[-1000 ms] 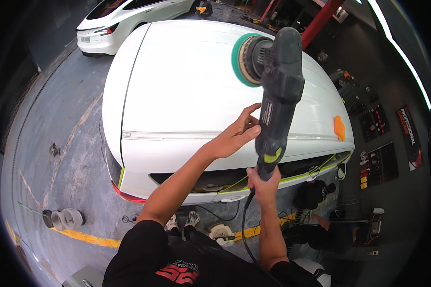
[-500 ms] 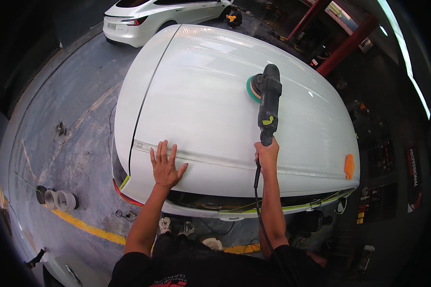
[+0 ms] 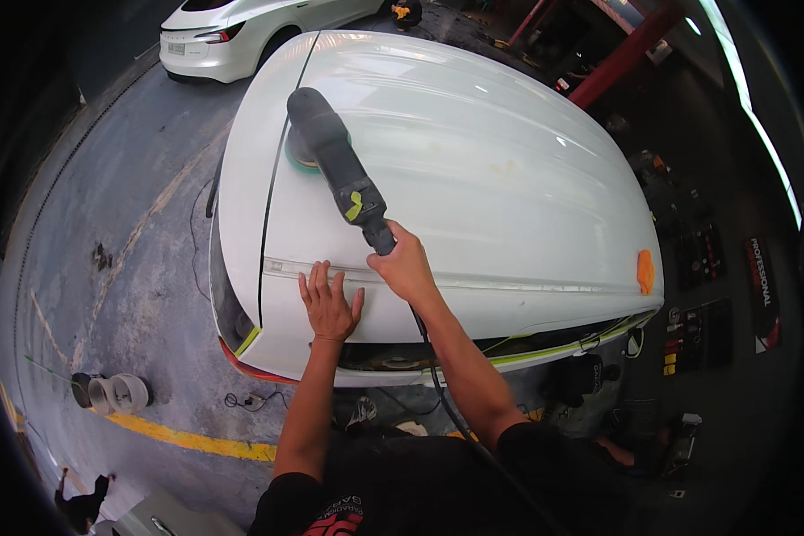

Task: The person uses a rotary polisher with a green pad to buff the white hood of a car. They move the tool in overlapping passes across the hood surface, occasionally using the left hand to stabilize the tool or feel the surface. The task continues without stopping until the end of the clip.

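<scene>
A white car roof [image 3: 473,223] spreads out in front of me. My right hand [image 3: 404,264] is closed around the rear end of a black power polisher [image 3: 338,165], and a dark cord trails from it past my forearm. The polisher's green pad [image 3: 300,161] rests on the left part of the roof, by the dark seam [image 3: 272,192]; its head hides most of the pad. Fingers apart, my left hand [image 3: 331,306] lies flat on the near roof edge, over the pale trim strip [image 3: 482,284].
An orange cloth [image 3: 645,272] lies at the roof's right end. Green tape [image 3: 545,354] runs along the near side windows. Buckets [image 3: 121,394] stand on the floor at left. Another white car [image 3: 241,40] is parked beyond, near a crouching person [image 3: 407,12]. A red post [image 3: 625,55] rises far right.
My right hand has swept the polisher leftward over the roof, from its middle to the seam, and the tool now tilts to the left. My left hand stays on the near edge.
</scene>
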The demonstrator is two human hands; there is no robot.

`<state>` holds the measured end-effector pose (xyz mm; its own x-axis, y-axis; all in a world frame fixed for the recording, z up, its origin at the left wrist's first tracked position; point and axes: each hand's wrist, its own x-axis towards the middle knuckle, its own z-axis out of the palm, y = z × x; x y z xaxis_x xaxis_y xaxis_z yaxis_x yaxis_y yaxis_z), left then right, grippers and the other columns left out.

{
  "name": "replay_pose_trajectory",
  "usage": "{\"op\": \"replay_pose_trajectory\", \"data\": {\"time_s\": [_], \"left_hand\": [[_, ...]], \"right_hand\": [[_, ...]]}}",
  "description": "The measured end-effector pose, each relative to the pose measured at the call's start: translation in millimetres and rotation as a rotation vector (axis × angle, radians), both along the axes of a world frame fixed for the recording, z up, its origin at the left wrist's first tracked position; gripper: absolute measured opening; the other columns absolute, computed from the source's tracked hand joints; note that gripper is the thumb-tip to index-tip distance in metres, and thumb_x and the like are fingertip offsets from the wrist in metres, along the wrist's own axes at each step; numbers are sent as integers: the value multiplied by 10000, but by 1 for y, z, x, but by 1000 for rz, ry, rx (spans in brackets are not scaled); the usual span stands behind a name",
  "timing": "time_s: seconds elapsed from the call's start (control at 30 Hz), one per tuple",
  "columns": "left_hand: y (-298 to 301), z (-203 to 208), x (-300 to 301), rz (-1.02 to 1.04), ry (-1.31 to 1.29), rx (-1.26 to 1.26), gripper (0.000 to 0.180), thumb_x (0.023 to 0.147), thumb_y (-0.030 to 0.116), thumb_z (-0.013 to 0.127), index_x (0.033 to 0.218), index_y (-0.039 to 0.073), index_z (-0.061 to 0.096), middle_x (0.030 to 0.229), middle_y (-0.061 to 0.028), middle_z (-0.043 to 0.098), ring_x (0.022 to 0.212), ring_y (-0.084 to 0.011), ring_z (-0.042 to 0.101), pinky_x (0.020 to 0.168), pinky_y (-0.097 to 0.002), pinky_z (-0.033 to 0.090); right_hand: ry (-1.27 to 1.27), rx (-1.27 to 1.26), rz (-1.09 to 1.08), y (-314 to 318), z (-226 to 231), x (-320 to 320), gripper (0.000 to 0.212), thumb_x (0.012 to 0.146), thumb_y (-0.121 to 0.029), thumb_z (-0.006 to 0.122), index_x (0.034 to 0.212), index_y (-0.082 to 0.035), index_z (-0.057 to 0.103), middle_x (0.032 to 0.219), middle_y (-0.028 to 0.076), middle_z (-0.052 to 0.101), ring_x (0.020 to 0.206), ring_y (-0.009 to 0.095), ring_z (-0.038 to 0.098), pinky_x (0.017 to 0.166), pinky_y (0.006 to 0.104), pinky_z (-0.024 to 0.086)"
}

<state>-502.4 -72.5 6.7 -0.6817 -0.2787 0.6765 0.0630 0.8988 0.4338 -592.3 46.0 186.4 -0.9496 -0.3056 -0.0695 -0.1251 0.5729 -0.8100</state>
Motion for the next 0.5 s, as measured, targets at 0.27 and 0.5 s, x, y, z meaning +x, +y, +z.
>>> {"op": "replay_pose_trajectory", "data": {"time_s": [0.27, 0.5], "left_hand": [[4, -8, 3, 0, 60, 14, 434, 906, 243, 762, 1242, 69, 551, 1396, -194, 526, 1409, -400, 481, 1237, -632, 244], [8, -1, -4, -7, 52, -1, 426, 904, 242, 769, 1229, 74, 551, 1392, -188, 519, 1394, -389, 475, 1246, -616, 236]], "right_hand": [[3, 42, -205, 56, -13, 94, 626, 789, -128, 776, 1393, -32, 646, 976, 148, 744, 886, 235, 710, 861, 359, 563], [16, -54, -352, 158, -7, 136, 534, 811, -97, 755, 1317, 19, 633, 922, 89, 706, 791, 173, 635, 784, 334, 541]]}}
